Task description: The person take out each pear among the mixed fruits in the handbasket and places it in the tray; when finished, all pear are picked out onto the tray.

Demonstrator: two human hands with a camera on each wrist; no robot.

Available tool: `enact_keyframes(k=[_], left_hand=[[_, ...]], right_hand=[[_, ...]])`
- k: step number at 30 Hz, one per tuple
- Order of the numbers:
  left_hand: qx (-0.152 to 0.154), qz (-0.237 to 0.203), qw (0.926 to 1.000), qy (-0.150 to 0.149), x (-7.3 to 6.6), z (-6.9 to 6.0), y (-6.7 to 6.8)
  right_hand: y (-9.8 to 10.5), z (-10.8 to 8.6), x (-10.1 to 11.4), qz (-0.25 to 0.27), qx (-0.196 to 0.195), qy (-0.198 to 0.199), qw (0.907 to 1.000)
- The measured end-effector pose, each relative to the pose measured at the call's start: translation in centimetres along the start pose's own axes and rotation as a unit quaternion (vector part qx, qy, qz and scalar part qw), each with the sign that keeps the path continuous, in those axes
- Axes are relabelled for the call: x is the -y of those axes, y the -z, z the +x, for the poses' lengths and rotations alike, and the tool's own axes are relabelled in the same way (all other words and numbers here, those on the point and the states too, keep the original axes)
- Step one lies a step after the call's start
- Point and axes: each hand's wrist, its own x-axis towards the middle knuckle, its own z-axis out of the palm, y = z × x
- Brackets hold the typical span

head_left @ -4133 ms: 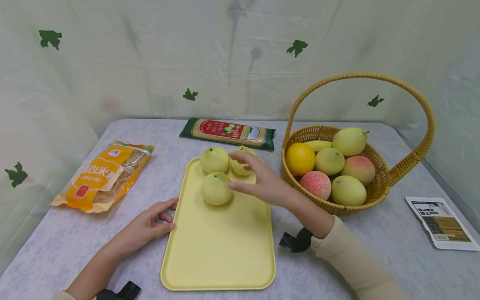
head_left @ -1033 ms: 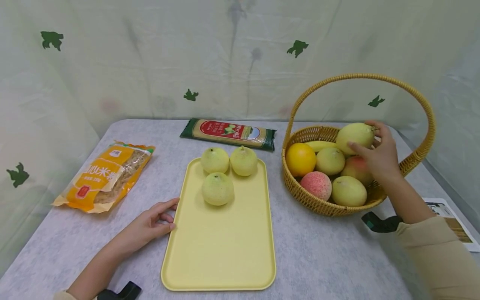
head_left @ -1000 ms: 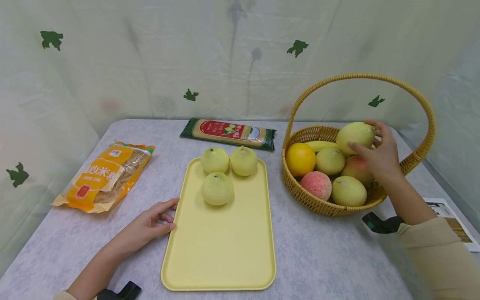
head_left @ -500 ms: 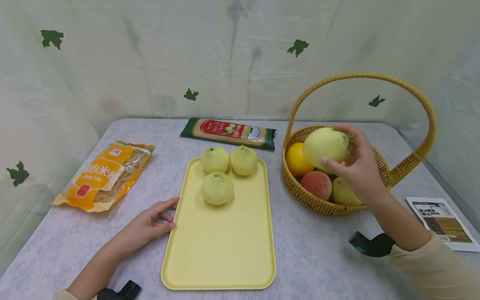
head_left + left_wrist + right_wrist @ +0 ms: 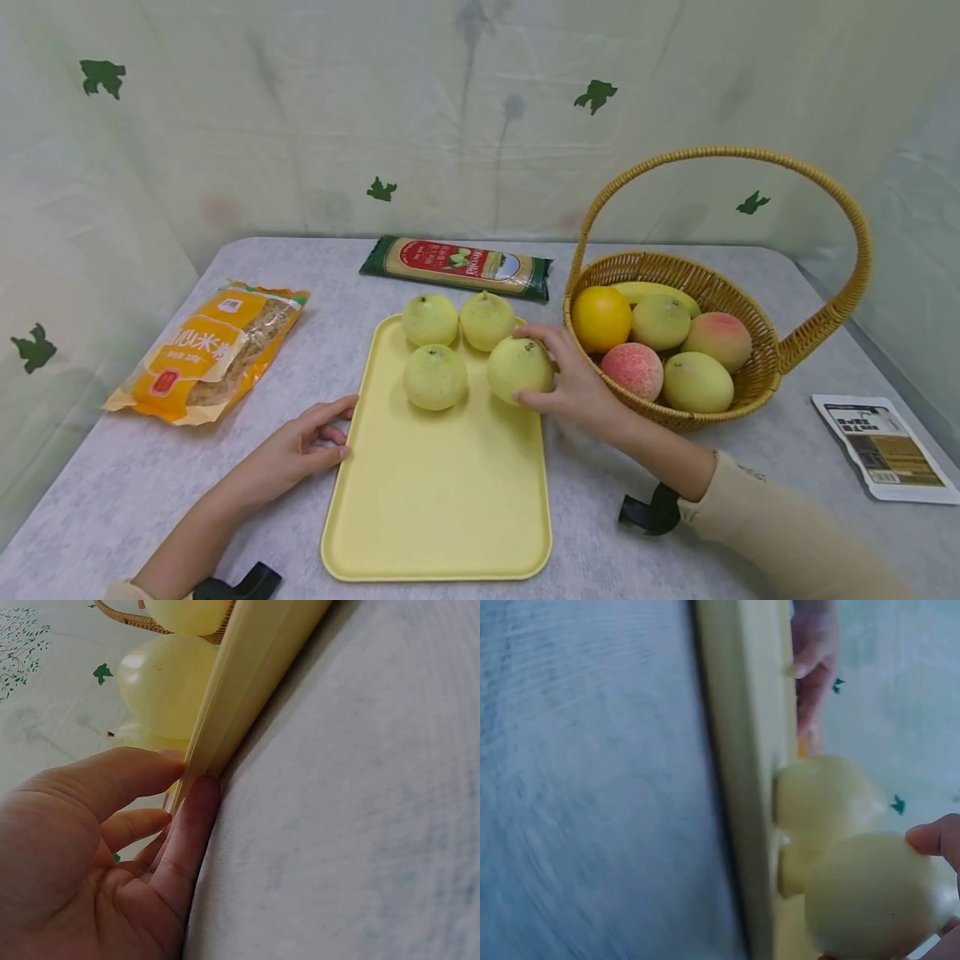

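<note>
Nearly upright: green fruit (image 5: 517, 372) in right hand (image 5: 576, 382), stem end up.

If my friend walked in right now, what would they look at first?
Probably the wicker basket on the right, because its big looped handle stands tall over a bright orange and other fruit. Next might be the yellow tray in the middle, with three pale green fruits towards its far end and the right hand holding a fourth fruit beside them. The shiny orange packet on the left stands out too.
</note>
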Motion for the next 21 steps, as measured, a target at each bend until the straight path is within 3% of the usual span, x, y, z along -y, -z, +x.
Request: enact_keyframes(k=[7, 21], left_hand=[[0.002, -0.001, 1.0000, -0.004, -0.1, 0.0, 0.0], [0.005, -0.009, 0.9999, 0.000, -0.1, 0.0, 0.0]], right_hand=[[-2.1, 0.9, -1.8, -0.009, 0.021, -0.038, 0.9990], [-1.9, 1.1, -1.1, 0.004, 0.057, -0.059, 0.9966]])
